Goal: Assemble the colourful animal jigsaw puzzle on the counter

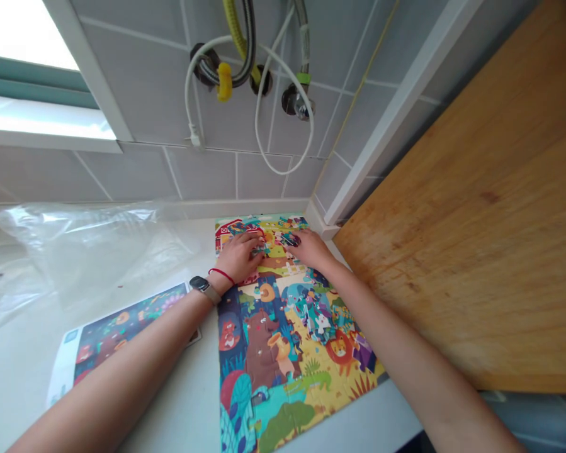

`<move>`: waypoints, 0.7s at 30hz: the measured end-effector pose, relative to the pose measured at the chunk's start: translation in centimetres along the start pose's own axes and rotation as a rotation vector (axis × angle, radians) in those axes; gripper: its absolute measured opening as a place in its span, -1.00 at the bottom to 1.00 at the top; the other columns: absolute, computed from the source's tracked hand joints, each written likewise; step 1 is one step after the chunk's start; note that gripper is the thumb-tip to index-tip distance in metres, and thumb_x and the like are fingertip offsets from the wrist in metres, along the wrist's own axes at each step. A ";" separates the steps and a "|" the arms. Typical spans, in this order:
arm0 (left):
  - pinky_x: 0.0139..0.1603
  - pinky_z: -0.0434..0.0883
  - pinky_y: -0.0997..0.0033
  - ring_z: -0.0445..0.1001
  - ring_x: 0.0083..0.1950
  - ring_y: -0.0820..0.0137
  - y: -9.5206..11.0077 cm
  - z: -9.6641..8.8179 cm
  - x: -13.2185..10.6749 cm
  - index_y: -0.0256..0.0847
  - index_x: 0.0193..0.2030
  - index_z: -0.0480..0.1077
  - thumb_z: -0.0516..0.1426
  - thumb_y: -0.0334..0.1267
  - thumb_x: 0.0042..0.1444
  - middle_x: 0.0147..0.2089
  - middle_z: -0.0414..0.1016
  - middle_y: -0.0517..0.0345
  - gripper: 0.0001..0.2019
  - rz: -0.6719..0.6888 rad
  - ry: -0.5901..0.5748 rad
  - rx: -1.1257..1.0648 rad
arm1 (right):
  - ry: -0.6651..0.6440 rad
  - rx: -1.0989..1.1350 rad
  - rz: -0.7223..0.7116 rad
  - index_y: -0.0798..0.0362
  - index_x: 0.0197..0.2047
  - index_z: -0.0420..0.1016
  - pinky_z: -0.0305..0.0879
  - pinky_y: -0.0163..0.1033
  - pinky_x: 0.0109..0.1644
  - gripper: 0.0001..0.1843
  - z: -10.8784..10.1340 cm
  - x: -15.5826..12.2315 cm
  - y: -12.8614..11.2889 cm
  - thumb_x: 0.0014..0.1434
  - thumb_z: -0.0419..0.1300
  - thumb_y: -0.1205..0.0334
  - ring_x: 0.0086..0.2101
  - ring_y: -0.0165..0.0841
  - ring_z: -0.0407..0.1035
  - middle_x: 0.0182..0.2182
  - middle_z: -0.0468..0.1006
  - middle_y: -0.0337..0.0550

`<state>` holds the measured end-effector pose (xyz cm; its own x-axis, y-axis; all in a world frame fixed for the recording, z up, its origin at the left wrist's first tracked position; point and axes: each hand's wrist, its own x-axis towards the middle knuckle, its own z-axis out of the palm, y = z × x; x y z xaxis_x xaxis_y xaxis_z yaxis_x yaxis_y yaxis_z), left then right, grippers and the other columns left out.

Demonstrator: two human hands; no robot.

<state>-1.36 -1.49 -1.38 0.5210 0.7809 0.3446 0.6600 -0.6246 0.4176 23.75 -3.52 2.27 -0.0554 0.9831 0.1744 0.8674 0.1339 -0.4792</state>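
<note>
A colourful animal jigsaw puzzle (264,352) lies flat on the counter, its lower part joined into a picture with a brown bear and a lion. My left hand (238,255) rests on the upper left of the puzzle by the red barn, fingers stretched out and thumb apart. At the upper right, my right hand (311,250) has its fingers closed at a dark puzzle piece (289,239). A heap of loose puzzle pieces (315,318) sits on the joined picture near the lion. The fingers partly hide the pieces beneath them.
A printed picture sheet (126,324) lies left of the puzzle, partly under my left forearm. Crumpled clear plastic wrap (94,251) is behind it. A wooden panel (476,220) stands close on the right. Hoses and a white cable (259,138) hang on the tiled wall.
</note>
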 end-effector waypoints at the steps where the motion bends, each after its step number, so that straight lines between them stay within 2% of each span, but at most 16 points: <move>1: 0.35 0.37 -0.02 0.45 0.30 0.06 0.1 -0.1 0.0 -0.14 0.07 0.56 0.13 -0.15 0.28 0.27 0.53 -0.03 -0.70 -0.001 -0.001 -0.002 | 0.004 -0.009 0.011 0.07 -0.07 0.70 0.39 -0.03 0.18 -0.70 0.2 0.6 -0.1 0.10 0.44 0.26 -0.03 -0.07 0.52 -0.09 0.67 0.07; 3: 0.36 0.37 -0.03 0.45 0.30 0.05 0.2 -0.2 -0.1 -0.14 0.05 0.57 0.13 -0.16 0.28 0.28 0.52 -0.04 -0.71 -0.005 0.004 -0.012 | 0.014 -0.004 0.028 0.06 -0.11 0.70 0.43 -0.07 0.11 -0.73 0.3 1.3 0.0 0.08 0.44 0.31 -0.09 -0.12 0.54 -0.14 0.68 0.02; 5: 0.35 0.37 -0.03 0.45 0.29 0.04 0.1 -0.3 -0.1 -0.15 0.02 0.58 0.13 -0.17 0.27 0.27 0.53 -0.05 -0.72 -0.010 0.008 -0.023 | 0.019 0.009 0.049 0.04 -0.02 0.68 0.48 -0.12 0.01 -0.62 -0.2 1.0 0.6 0.05 0.44 0.31 -0.18 -0.21 0.55 -0.18 0.68 -0.07; 7: 0.35 0.37 -0.03 0.45 0.28 0.04 0.1 -0.3 -0.1 -0.15 0.00 0.58 0.13 -0.18 0.27 0.26 0.54 -0.04 -0.73 -0.015 0.012 -0.035 | 0.021 0.037 0.068 0.04 0.12 0.63 0.51 -0.16 -0.10 -0.48 -1.5 0.0 1.3 0.05 0.45 0.24 -0.25 -0.27 0.54 -0.20 0.67 -0.12; 9: 0.35 0.37 -0.03 0.45 0.28 0.06 0.1 -0.3 -0.1 -0.15 -0.02 0.59 0.12 -0.21 0.27 0.25 0.55 -0.03 -0.74 -0.018 0.017 -0.047 | 0.022 0.156 0.069 0.06 0.19 0.59 0.51 -0.16 -0.08 -0.36 -3.4 -1.9 1.7 0.03 0.48 0.14 -0.21 -0.27 0.54 -0.16 0.65 -0.11; 12: 0.33 0.37 -0.04 0.46 0.26 0.05 0.2 -0.4 -0.1 -0.14 -0.04 0.59 0.12 -0.23 0.25 0.21 0.56 -0.04 -0.76 -0.024 0.023 -0.059 | -0.157 0.323 0.027 0.00 0.21 0.60 0.51 -0.12 0.01 -0.28 -6.7 -5.5 1.0 -0.03 0.54 0.04 -0.10 -0.21 0.54 -0.06 0.63 -0.08; 15: 0.33 0.37 -0.05 0.45 0.26 0.04 0.5 -0.5 -0.1 -0.14 -0.05 0.59 0.12 -0.24 0.24 0.19 0.56 -0.04 -0.76 -0.027 0.026 -0.065 | -0.363 0.301 -0.042 -0.12 0.21 0.62 0.48 -0.08 0.12 -0.30 -9.1 -9.1 -0.5 -0.02 0.56 0.00 0.01 -0.16 0.53 0.05 0.60 -0.06; 18: 0.32 0.36 -0.06 0.44 0.28 0.03 0.6 -0.6 -0.2 -0.13 -0.05 0.59 0.12 -0.26 0.23 0.21 0.55 -0.05 -0.76 -0.027 0.027 -0.066 | -0.491 0.228 -0.093 -0.18 0.21 0.62 0.43 -0.04 0.23 -0.26 -9.8 -11.5 -1.6 -0.06 0.59 -0.04 0.10 -0.09 0.50 0.10 0.57 -0.05; 21: 0.32 0.37 -0.09 0.43 0.28 0.02 0.7 -0.6 -0.2 -0.13 -0.05 0.59 0.12 -0.25 0.23 0.21 0.55 -0.06 -0.76 -0.029 0.025 -0.065 | -0.517 0.179 -0.112 -0.20 0.26 0.58 0.44 -0.01 0.24 -0.14 -9.3 -12.3 -1.8 -0.12 0.61 -0.07 0.11 -0.05 0.50 0.09 0.57 -0.04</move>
<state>-1.34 -2.10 -0.61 0.4883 0.7985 0.3521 0.6376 -0.6019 0.4808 27.48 -17.03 9.00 -0.4172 0.8886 -0.1905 0.7472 0.2160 -0.6285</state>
